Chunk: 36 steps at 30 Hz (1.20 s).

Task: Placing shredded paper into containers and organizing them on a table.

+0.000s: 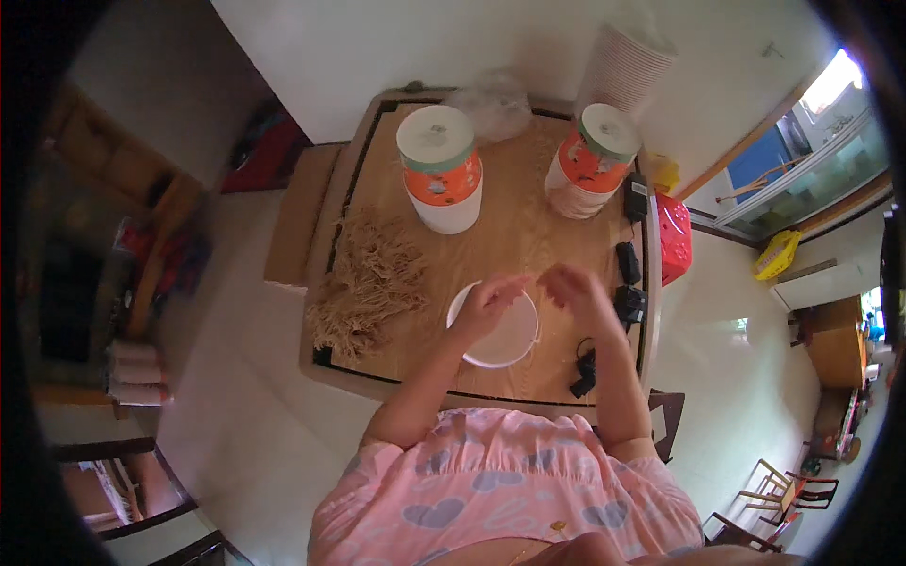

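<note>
A round white tub (500, 344) stands in front of me near the table's front edge, its wide top facing up. My left hand (495, 298) is over its upper rim, fingers pointing right and drawn together. Just right of it, beyond the tub's rim, my right hand (572, 287) is raised with curled fingers. The fingertips of the two hands face each other with a small gap between. Whatever the fingers hold, if anything, is too small to make out. A heap of tangled straw-coloured cords (373, 283) lies to the left of the tub.
Two orange-and-white tubs with green-edged tops, one at back left (444, 189) and one at back right (585, 174), stand on the wooden table. Behind are a clear plastic bag (495, 108) and a tall stack of white tubs (628, 66). Black adapters (629, 304) line the right edge.
</note>
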Tool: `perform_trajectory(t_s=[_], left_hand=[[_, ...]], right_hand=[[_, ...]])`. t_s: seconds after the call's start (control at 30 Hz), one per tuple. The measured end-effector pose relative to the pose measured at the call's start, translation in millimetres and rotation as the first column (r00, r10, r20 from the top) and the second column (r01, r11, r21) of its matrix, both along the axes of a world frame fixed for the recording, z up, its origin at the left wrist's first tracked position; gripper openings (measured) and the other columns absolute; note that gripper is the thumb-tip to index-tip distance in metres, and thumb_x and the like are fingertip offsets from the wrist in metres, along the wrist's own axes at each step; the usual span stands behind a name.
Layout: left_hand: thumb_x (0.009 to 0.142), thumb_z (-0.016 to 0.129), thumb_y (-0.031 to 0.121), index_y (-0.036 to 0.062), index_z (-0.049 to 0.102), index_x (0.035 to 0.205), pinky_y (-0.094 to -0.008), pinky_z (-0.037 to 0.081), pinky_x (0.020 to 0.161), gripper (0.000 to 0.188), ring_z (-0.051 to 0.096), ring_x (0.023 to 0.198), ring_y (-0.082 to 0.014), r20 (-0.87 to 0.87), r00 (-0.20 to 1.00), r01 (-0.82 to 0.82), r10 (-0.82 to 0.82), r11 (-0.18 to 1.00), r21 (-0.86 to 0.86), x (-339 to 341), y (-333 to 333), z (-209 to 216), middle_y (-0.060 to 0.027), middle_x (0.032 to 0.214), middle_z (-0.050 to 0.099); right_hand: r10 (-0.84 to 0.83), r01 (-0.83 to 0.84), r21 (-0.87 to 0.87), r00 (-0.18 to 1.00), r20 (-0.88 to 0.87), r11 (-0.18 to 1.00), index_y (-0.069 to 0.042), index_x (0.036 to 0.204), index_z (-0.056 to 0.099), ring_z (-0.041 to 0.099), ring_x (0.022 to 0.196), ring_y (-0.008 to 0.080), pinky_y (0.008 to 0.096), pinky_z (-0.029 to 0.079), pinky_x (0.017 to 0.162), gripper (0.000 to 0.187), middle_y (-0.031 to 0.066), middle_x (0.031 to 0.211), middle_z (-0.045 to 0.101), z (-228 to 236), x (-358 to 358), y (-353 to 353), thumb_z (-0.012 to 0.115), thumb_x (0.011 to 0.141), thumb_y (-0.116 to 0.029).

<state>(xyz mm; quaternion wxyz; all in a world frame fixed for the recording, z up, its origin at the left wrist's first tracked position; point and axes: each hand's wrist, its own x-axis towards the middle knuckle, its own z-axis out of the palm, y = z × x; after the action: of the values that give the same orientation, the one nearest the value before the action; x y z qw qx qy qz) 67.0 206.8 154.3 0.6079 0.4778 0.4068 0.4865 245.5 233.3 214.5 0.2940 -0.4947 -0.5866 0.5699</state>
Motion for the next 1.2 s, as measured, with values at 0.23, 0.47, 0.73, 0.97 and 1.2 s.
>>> perform_trajectory(t_s=[0.23, 0.47, 0.73, 0.97, 1.2], left_hand=[[0.081, 0.058, 0.012, 0.0035, 0.061, 0.086, -0.0194, 0.039, 0.058, 0.01, 0.048, 0.065, -0.0054, 0.155, 0.957, -0.18, 0.246, 0.92, -0.349, -38.8, -82.9, -45.0, 0.0007, 0.073, 0.056], [0.08, 0.06, 0.013, 0.007, 0.058, 0.082, -0.0188, 0.039, 0.057, 0.006, 0.049, 0.064, -0.0057, 0.207, 0.782, -0.389, 0.588, 0.72, -0.575, -49.1, -105.7, -43.3, 0.0009, 0.074, 0.056], [0.08, 0.061, 0.013, 0.0063, 0.057, 0.082, -0.0182, 0.039, 0.056, 0.007, 0.049, 0.061, -0.0053, 0.12, 0.813, -0.455, 0.569, 0.751, -0.479, -49.4, -97.2, -53.6, 0.0015, 0.071, 0.056], [0.081, 0.059, 0.012, 0.0066, 0.058, 0.081, -0.0185, 0.04, 0.056, 0.006, 0.049, 0.06, -0.0054, 0.09, 0.836, -0.455, 0.541, 0.776, -0.437, -47.5, -95.8, -63.6, 0.0008, 0.072, 0.057], [0.081, 0.059, 0.012, 0.0053, 0.06, 0.087, -0.0188, 0.043, 0.058, 0.009, 0.053, 0.064, -0.007, 0.119, 0.841, -0.424, 0.528, 0.779, -0.463, -45.0, -94.0, -62.1, -0.0008, 0.078, 0.06]], right_hand=[[0.417, -0.421, -0.021, 0.889, 0.192, 0.907, -0.001, 0.085, 0.058, 0.056, 0.067, 0.0182, 0.0296, 0.045, 0.063, 0.016, 0.0092, 0.073, 0.06, -59.3, -61.7, -52.4, 0.047, 0.083, -0.012], [0.292, -0.338, 0.156, 0.921, 0.257, 0.928, -0.002, 0.084, 0.057, 0.058, 0.065, 0.0223, 0.0305, 0.045, 0.06, 0.014, 0.0119, 0.072, 0.06, -84.0, -95.1, -79.8, 0.05, 0.083, -0.015], [0.086, -0.087, -0.02, 0.995, -0.045, 0.996, -0.003, 0.081, 0.055, 0.039, 0.054, 0.0032, 0.0205, 0.032, 0.046, 0.007, -0.002, 0.058, 0.047, -98.9, -97.8, -76.2, 0.058, 0.081, -0.01], [0.091, -0.091, 0.003, 0.995, -0.028, 0.996, -0.004, 0.08, 0.055, 0.034, 0.048, 0.0043, 0.0232, 0.028, 0.042, 0.009, -0.0032, 0.052, 0.041, -86.6, -94.1, -73.8, 0.057, 0.081, -0.012], [0.072, -0.083, -0.046, 0.976, -0.205, 0.995, -0.003, 0.079, 0.051, 0.041, 0.059, 0.0035, 0.0192, 0.033, 0.05, 0.009, -0.0027, 0.065, 0.048, -102.0, -94.1, -72.2, 0.056, 0.083, -0.01]])
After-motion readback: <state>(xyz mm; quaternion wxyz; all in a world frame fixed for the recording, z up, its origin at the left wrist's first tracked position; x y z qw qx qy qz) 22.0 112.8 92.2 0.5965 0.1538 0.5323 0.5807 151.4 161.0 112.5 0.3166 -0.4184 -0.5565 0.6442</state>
